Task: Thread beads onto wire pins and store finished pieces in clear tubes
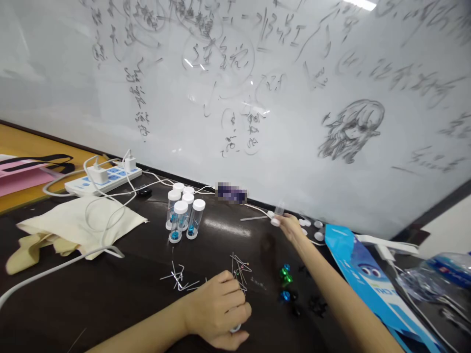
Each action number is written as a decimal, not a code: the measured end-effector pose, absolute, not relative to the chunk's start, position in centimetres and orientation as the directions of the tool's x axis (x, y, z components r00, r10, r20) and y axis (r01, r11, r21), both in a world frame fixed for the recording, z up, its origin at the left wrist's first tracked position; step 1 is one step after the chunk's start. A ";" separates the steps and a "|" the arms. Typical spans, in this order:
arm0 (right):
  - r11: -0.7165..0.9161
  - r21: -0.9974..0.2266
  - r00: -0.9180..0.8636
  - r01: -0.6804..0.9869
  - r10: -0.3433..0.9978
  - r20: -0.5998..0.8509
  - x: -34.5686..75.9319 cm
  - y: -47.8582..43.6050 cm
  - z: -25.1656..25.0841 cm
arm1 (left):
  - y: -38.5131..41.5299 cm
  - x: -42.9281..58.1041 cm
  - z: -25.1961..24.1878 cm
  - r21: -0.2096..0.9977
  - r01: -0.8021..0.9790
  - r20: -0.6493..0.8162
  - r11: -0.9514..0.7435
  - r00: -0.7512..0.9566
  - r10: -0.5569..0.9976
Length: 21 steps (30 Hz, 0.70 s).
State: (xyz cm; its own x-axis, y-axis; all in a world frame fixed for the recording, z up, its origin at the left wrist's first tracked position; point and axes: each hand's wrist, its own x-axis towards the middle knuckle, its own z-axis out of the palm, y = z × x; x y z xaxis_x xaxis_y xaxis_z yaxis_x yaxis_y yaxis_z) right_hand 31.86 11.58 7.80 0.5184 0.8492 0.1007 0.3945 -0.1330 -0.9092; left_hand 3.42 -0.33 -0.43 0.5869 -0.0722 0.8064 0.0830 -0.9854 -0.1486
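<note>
My left hand [221, 309] is closed low at the front of the dark table. It wraps round a small clear tube [235, 328], of which only a rounded edge shows beneath the fingers. My right hand [290, 227] reaches to the back of the table, its fingertips pinching a white cap [274, 222]. Just behind them is a clear tube [279, 209]. Several capped tubes [180, 223] with blue pieces inside stand upright at centre left. Thin metal pins [240, 269] lie beyond my left hand, and bent silver sticks [178, 278] lie to their left.
Blue, green and black small pieces [286, 277] lie between my forearms. Loose white caps [318, 224] sit right of my right hand, near a blue packet [362, 269]. A power strip [106, 179], cables and a cream cloth bag [81, 220] occupy the left. A whiteboard [287, 166] rises behind.
</note>
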 end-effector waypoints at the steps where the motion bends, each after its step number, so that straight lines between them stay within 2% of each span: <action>1: -0.089 -0.924 0.420 0.371 0.904 0.082 30.6 10.8 7.5 | -0.3 3.5 -0.4 -0.156 0.082 0.803 -0.984 0.591 -0.078; 4: 0.042 -0.955 0.112 0.295 0.991 0.078 26.0 8.9 6.3 | -0.4 3.5 -0.3 -0.145 0.087 0.798 -0.986 0.600 -0.064; 8: 0.136 -0.971 -0.175 0.197 0.979 0.101 19.3 7.6 3.9 | -0.4 3.5 -0.2 -0.127 0.106 0.808 -0.986 0.587 -0.041; 14: 0.225 -0.956 -0.247 0.189 0.953 0.175 14.9 8.8 1.4 | -0.3 3.5 -0.3 -0.125 0.118 0.808 -0.985 0.588 -0.032; 21: 0.269 -0.872 -0.305 0.409 0.941 0.148 16.9 9.0 2.1 | -0.2 3.4 0.0 -0.088 0.101 0.812 -0.991 0.583 -0.013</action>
